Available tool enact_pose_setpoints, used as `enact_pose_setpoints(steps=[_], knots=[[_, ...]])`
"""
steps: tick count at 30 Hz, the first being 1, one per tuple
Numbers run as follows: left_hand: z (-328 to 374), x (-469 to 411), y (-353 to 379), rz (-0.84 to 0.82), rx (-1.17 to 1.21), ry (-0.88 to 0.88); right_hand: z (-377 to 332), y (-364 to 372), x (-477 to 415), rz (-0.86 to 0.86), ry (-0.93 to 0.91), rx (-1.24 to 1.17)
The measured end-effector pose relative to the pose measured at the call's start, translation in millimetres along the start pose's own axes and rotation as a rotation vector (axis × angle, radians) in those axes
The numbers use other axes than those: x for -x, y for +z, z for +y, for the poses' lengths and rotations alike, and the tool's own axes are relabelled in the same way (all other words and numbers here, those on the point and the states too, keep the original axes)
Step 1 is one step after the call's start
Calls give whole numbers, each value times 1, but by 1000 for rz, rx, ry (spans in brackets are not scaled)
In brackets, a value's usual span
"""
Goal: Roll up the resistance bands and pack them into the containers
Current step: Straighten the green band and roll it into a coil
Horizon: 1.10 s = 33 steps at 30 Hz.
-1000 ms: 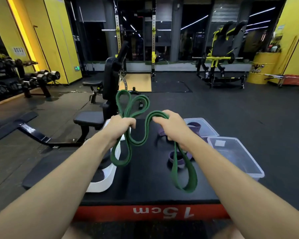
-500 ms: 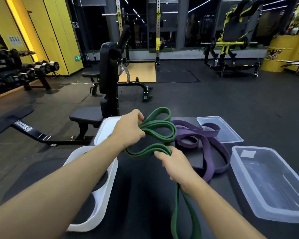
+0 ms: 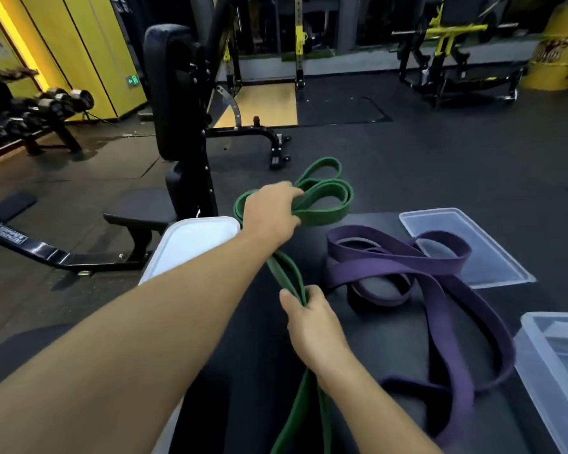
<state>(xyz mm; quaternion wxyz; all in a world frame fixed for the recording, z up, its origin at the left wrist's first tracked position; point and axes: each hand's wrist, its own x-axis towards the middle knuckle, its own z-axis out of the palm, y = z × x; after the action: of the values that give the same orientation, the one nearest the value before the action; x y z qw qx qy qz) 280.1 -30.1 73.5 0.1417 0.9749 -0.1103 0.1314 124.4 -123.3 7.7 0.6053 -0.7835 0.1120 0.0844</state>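
Packing has barely begun at a gym counter (image 3: 243, 371). No band is rolled tight and none is in a container. At far left lies a white lid (image 3: 191, 244). Beside it the left hand (image 3: 271, 213) is raised above the counter's far edge, its grip closed around several loose loops of the green band (image 3: 322, 215), which fan out to the right of the knuckles. From there the band runs down toward the camera as a doubled strand to the right hand (image 3: 312, 326), whose grip is closed round it between thumb and curled fingers; the tail drops out of frame below. Right of the hands, the purple band (image 3: 397, 260) sprawls untouched in slack, overlapping coils on the counter, one end draped over a clear lid (image 3: 492, 257). At far right the clear tub (image 3: 538, 381) stands open, no band visible inside. Both bands look flat, wide and floppy, likely to spring loose.
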Motion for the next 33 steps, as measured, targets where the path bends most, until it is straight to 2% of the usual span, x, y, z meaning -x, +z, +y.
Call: enact_pose_setpoints(steps=[4, 9, 20, 33], knots=[[-13, 12, 54, -152, 69, -115, 21, 1, -9, -39, 69, 27], [-22, 32, 69, -180, 86, -204, 28, 2, -10, -55, 27, 114], [-14, 92, 37, -208, -140, -148, 33, 5, 9, -93, -67, 246], [-6, 171, 7, -250, -234, -93, 39, -11, 49, -324, -193, 324]])
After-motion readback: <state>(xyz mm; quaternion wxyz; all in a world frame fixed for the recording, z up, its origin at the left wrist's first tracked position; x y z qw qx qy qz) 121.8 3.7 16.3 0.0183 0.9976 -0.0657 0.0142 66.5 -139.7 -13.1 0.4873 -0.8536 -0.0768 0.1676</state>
